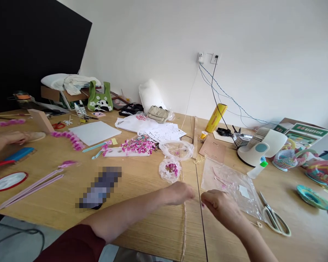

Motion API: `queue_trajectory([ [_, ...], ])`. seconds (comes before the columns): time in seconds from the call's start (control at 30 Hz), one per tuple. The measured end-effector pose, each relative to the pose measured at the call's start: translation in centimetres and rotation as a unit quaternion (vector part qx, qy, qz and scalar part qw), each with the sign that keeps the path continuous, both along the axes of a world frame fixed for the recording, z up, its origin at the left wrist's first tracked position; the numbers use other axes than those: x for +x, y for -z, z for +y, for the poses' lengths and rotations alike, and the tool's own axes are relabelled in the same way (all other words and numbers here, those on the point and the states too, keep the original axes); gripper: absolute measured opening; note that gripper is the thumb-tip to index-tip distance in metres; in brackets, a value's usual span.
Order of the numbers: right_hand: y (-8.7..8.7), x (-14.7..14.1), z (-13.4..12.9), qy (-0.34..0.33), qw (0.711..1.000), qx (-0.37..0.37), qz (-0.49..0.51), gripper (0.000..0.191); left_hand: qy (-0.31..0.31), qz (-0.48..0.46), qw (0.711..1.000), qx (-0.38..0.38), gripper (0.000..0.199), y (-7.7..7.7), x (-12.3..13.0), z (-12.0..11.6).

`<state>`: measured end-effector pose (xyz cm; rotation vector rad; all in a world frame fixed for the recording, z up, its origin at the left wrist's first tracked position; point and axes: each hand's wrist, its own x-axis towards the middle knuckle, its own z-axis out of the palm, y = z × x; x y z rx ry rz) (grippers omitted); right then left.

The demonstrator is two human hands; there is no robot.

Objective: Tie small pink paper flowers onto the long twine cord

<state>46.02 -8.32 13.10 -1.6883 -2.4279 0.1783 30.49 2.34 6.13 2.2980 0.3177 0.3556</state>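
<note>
A person's left hand [180,193] and right hand [221,209] meet over the middle of a cluttered wooden bench [142,225], fingers drawn together above a thin pale cord [184,233] that runs from the near edge up toward the hands. The left grip is pinched closed near the cord's upper end; whether it actually has the cord cannot be told. The right grip is curled, with something small and pink at its fingertips, too small to identify.

Just beyond the right hand lies a clear plastic bag [229,182], flat on the bench, and near its lower corner a pair of scissors [276,218] with pale handles. Directly ahead of the left hand sit two small crumpled plastic pouches [170,169] holding pink bits, and farther back a heap of pink-and-white pieces [138,145] beside white paper sheets [164,131]. A white desk fan [259,147] stands to the right, a small white bottle [258,170] with a green cap leaning at its base, and a yellow roll [215,117] rises behind, below cables hanging from wall sockets [207,58].

At far left another person's hand [13,137] rests on the bench near a red-rimmed round lid [8,181], long pink sticks [32,186] and a blue-and-red tool [12,157]. A green panda bag [100,96] stands at the back.
</note>
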Motion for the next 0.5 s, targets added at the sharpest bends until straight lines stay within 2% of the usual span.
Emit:
queue_trajectory([
  [0.07, -0.7, 1.4, 0.5, -0.014, 0.998, -0.036, 0.048, 0.029, 0.145, 0.017, 0.987, -0.068, 0.016, -0.9, -0.6, -0.8],
  [0.1, -0.6, 2.1, 0.7, -0.013, 0.995, -0.051, 0.082, 0.029, 0.184, 0.0, 0.974, -0.132, 0.012, -1.4, -0.9, -1.1],
  [0.13, -0.2, 2.5, 0.9, -0.004, 0.991, -0.059, 0.118, 0.029, 0.187, -0.033, 0.961, -0.203, 0.007, -1.7, -1.1, -1.4],
  [0.17, 0.5, 2.7, 0.9, 0.012, 0.987, -0.057, 0.149, 0.029, 0.155, -0.08, 0.947, -0.271, 0.006, -1.9, -1.2, -1.5],
  [0.23, 2.1, 2.4, 0.9, 0.048, 0.981, -0.035, 0.185, 0.03, 0.022, -0.182, 0.912, -0.366, 0.013, -1.7, -1.1, -1.2],
  [0.3, 3.7, 1.2, 0.6, 0.064, 0.982, -0.011, 0.175, 0.03, -0.108, -0.236, 0.885, -0.386, 0.015, -1.0, -0.6, -0.5],
  [0.33, 4.3, 0.5, 0.4, 0.064, 0.986, -0.002, 0.153, 0.029, -0.155, -0.227, 0.889, -0.367, 0.014, -0.5, -0.2, -0.1],
  [0.4, 4.7, -0.7, 0.1, 0.059, 0.995, 0.006, 0.085, 0.029, -0.213, -0.161, 0.927, -0.263, 0.011, 0.5, 0.5, 0.6],
  [0.47, 4.2, -1.5, -0.1, 0.054, 0.998, 0.003, 0.007, 0.027, -0.221, -0.081, 0.969, -0.076, 0.013, 1.0, 1.1, 0.8],
  [0.5, 3.6, -1.6, -0.1, 0.051, 0.998, -0.001, -0.026, 0.027, -0.2, -0.037, 0.979, 0.025, 0.014, 1.0, 1.2, 0.6],
])
